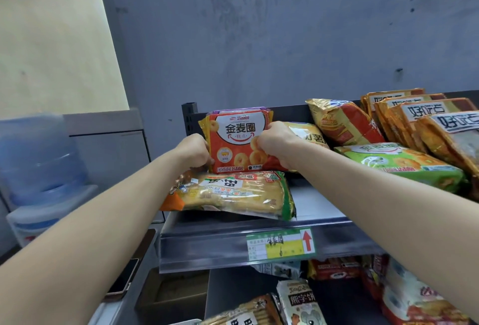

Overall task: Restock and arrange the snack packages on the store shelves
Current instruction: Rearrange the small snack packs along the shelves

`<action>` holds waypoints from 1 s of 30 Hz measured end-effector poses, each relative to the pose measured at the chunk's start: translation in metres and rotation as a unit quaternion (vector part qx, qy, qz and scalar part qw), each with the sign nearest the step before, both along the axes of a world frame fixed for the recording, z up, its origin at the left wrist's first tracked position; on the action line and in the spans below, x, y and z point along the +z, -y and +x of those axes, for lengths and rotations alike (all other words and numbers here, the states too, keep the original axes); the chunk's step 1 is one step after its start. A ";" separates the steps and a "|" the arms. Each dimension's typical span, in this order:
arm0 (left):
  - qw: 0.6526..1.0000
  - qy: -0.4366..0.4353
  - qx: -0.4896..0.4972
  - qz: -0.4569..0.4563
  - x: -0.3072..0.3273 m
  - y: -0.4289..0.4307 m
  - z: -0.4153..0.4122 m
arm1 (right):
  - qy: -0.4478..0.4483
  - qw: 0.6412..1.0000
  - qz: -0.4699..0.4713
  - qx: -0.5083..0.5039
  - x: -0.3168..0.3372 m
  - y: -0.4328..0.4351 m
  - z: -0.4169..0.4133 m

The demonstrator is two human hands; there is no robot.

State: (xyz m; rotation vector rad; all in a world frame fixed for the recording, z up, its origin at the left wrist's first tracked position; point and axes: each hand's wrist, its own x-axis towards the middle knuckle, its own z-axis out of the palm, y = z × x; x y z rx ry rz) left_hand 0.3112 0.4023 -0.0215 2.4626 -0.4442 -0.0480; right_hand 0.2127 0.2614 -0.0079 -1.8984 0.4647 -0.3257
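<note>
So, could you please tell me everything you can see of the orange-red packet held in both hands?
The orange-red packet is a glossy plastic snack bag with a white label panel of Chinese characters and pictured golden ring biscuits. It stands upright, front to the camera, at the left end of the shelf. The left hand grips its left edge, the right hand its right edge. More packs stand behind it; a yellow bag lies flat before it.

green pack 1 | rice-cracker pack 1 | white-labelled orange packs 4 | price tag 1
</note>
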 end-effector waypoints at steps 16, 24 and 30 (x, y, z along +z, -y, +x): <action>0.971 0.217 -0.065 -0.081 0.014 0.055 -0.160 | 0.122 0.968 -0.205 0.079 -0.021 0.034 -0.152; 0.976 0.145 -0.141 -0.078 -0.019 0.105 -0.269 | -0.025 0.966 -0.229 0.114 -0.075 0.089 -0.241; 0.988 0.013 -0.152 0.004 -0.099 0.133 -0.292 | -0.109 0.960 -0.217 0.136 -0.135 0.121 -0.260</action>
